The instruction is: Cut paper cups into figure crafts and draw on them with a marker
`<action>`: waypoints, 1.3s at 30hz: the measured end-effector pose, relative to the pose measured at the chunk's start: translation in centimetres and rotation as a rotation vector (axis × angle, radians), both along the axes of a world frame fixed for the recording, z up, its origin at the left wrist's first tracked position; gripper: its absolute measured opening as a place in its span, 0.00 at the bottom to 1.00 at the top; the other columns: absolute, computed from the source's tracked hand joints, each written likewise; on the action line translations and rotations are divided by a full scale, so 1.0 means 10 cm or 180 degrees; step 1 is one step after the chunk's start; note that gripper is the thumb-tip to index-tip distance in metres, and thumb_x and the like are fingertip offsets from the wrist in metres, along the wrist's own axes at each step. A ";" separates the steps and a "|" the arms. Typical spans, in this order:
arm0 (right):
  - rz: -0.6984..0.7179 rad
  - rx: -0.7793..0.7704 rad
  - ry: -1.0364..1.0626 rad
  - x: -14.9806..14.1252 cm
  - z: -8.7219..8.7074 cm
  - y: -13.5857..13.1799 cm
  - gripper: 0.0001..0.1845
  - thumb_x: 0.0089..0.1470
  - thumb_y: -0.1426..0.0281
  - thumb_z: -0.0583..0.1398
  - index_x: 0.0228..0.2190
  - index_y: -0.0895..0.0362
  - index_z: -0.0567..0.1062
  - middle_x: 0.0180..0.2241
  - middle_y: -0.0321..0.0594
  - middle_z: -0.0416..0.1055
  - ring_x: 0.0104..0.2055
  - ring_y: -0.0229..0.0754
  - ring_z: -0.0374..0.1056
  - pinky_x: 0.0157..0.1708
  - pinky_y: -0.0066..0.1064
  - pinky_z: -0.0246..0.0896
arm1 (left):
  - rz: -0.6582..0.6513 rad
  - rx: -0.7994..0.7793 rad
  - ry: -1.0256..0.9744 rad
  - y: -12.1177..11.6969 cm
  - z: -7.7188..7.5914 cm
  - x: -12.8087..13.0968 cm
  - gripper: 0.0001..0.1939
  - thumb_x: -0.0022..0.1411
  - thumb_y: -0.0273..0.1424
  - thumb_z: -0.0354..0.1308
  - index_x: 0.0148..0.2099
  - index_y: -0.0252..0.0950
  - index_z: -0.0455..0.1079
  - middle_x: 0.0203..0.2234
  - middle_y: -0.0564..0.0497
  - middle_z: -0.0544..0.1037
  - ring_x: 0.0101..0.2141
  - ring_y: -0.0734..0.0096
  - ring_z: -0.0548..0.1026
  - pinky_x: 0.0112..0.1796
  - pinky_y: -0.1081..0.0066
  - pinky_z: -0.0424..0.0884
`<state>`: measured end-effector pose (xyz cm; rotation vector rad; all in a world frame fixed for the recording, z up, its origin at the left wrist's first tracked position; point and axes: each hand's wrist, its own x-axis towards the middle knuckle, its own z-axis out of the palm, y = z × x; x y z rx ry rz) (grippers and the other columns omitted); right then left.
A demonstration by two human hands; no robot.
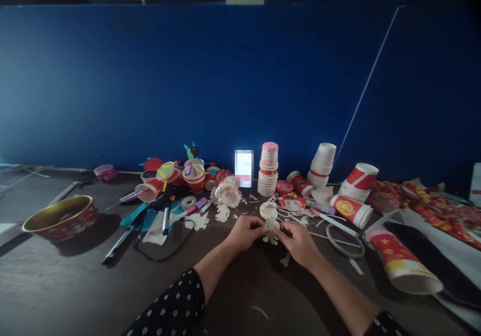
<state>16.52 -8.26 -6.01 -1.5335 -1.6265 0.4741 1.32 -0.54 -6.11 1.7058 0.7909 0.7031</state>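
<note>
A small white paper cutout figure [271, 224] is upright above the dark table, its rounded feet pointing down. My left hand [246, 234] pinches its left side between thumb and fingers. On the other side, my right hand [300, 242] is closed on its right edge. Just behind the figure lies a fluted white paper piece [268, 208]. Another white cutout [222, 213] rests to the left, beside a larger frilled paper piece [227, 191]. Below my right hand a small paper scrap [285, 260] is partly in shadow.
A stack of paper cups [268, 173] and a lit, blurred screen [244, 168] stand behind. Decorated cups [194, 175], a marker [166, 220] and a gold-rimmed bowl [62, 220] are leftward. Rightward are a tape ring [345, 240], a lying cup [404, 263] and red wrappers [439, 210].
</note>
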 end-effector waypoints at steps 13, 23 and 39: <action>-0.0017 -0.0119 -0.0075 0.00 0.01 -0.01 0.17 0.51 0.61 0.53 0.19 0.58 0.69 0.17 0.32 0.62 0.21 0.35 0.56 0.22 0.24 0.50 | -0.0071 0.0027 -0.0034 0.02 -0.03 0.00 0.12 0.45 0.36 0.58 0.25 0.30 0.70 0.17 0.54 0.71 0.21 0.76 0.65 0.24 0.76 0.59; 0.0048 -0.0098 -0.0150 -0.01 0.01 0.00 0.17 0.51 0.61 0.53 0.19 0.59 0.69 0.16 0.32 0.62 0.21 0.34 0.55 0.21 0.24 0.49 | -0.0072 0.0076 -0.0009 0.02 -0.04 0.00 0.12 0.45 0.36 0.58 0.23 0.30 0.69 0.15 0.55 0.68 0.19 0.78 0.62 0.22 0.77 0.57; 0.0094 -0.0176 -0.0142 -0.01 0.00 0.01 0.15 0.51 0.63 0.54 0.19 0.58 0.68 0.17 0.32 0.63 0.22 0.34 0.56 0.22 0.24 0.49 | -0.0019 0.0163 0.0071 0.01 -0.02 0.00 0.11 0.45 0.35 0.57 0.22 0.30 0.69 0.15 0.55 0.68 0.18 0.78 0.62 0.22 0.77 0.57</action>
